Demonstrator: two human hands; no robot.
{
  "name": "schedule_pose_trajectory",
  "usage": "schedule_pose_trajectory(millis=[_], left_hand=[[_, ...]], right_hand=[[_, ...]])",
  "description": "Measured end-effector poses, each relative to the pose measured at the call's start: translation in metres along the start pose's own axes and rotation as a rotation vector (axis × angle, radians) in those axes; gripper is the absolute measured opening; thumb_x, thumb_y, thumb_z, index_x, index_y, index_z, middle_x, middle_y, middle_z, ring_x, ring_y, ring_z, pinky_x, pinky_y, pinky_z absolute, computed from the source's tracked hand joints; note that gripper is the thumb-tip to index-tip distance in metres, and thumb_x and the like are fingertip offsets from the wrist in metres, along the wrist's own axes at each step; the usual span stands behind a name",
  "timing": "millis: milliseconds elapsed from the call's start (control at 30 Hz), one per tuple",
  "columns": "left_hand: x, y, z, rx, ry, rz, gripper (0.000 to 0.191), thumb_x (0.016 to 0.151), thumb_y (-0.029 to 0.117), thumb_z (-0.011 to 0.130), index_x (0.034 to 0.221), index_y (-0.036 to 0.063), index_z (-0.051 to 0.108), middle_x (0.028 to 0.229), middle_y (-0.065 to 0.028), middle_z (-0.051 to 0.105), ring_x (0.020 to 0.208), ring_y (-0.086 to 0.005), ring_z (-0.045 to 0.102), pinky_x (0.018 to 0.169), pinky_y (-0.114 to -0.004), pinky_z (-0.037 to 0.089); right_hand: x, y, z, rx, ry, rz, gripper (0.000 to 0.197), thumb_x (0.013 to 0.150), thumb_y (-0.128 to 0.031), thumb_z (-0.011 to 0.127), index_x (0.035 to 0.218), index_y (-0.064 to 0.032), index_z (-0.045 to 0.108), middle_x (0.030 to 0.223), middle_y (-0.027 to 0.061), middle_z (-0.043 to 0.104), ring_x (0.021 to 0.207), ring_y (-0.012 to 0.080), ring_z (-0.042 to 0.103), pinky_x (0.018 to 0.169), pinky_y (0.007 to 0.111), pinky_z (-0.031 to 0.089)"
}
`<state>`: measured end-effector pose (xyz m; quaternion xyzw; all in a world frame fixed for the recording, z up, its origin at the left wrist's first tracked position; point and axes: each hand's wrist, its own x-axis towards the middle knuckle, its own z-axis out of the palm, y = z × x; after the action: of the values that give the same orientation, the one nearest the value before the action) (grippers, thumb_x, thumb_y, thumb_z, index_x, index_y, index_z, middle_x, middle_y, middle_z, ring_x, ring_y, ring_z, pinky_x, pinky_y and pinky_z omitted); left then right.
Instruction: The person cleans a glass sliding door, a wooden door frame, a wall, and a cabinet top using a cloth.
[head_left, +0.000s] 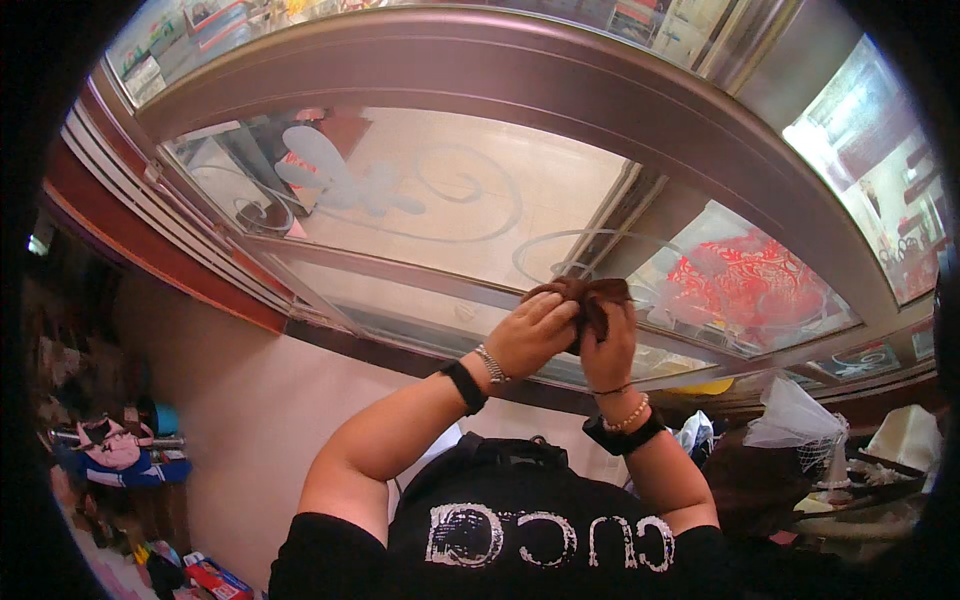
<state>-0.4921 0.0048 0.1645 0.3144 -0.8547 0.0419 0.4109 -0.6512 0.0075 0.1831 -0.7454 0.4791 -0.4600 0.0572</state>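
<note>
A dark brown cloth (592, 300) is bunched between my two hands, in front of the lower part of a glass door panel. My left hand (536, 330) grips its left side with bent fingers. On the other side, my right hand (611, 349) has its fingers and thumb around the cloth. Both wrists wear bracelets and black bands. Frosted swirls and a butterfly shape (337, 176) decorate the glass pane (465, 172), which sits in a brownish metal frame (450, 71). Whether the cloth touches the glass, I cannot tell.
A red paper-cut decoration (750, 277) shows on the right pane. White netting (799, 420) drapes over things at the lower right. A pink bag (112, 442) lies among clutter on the left. Pale floor (300, 397) spreads beside me, below the door track.
</note>
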Motion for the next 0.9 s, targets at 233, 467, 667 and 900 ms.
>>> schedule_pose_trajectory(millis=[233, 467, 667, 900], left_hand=[[-0.078, -0.051, -0.034, 0.121, -0.113, -0.154, 0.019, 0.074, 0.005, 0.058, 0.092, 0.0048, 0.055, 0.112, -0.0122, 0.05, 0.106, -0.0336, 0.05, 0.093, -0.043, 0.042], [-0.115, -0.09, -0.085, 0.234, -0.035, -0.44, 0.026, 0.073, -0.007, 0.055, 0.096, 0.0047, 0.055, 0.114, -0.0126, 0.052, 0.107, -0.0318, 0.052, 0.088, -0.04, 0.045], [-0.082, -0.058, -0.047, 0.134, 0.041, -0.549, 0.019, 0.077, -0.001, 0.052, 0.096, 0.0018, 0.053, 0.109, -0.0153, 0.05, 0.105, -0.0335, 0.047, 0.092, -0.041, 0.038], [-0.038, -0.001, 0.033, -0.034, -0.039, -0.323, 0.028, 0.069, -0.005, 0.057, 0.095, 0.0051, 0.054, 0.111, -0.0133, 0.049, 0.11, -0.0342, 0.044, 0.094, -0.045, 0.034]], right_hand=[[-0.014, -0.026, 0.075, 0.141, -0.367, 0.06, 0.045, 0.073, -0.003, 0.058, 0.117, -0.0086, 0.052, 0.115, 0.0193, 0.048, 0.105, 0.0373, 0.049, 0.089, 0.041, 0.044], [-0.003, -0.073, 0.153, 0.229, -0.305, -0.008, 0.036, 0.074, -0.006, 0.06, 0.11, -0.0103, 0.053, 0.106, 0.0163, 0.052, 0.095, 0.0348, 0.056, 0.078, 0.039, 0.049], [-0.006, -0.057, 0.113, 0.118, -0.374, 0.071, 0.026, 0.08, -0.009, 0.054, 0.106, -0.0093, 0.055, 0.099, 0.0135, 0.054, 0.087, 0.0325, 0.057, 0.074, 0.039, 0.049], [-0.037, 0.018, 0.038, 0.019, -0.046, 0.017, 0.033, 0.072, -0.01, 0.06, 0.105, -0.0095, 0.056, 0.098, 0.0106, 0.054, 0.089, 0.0292, 0.056, 0.076, 0.039, 0.047]])
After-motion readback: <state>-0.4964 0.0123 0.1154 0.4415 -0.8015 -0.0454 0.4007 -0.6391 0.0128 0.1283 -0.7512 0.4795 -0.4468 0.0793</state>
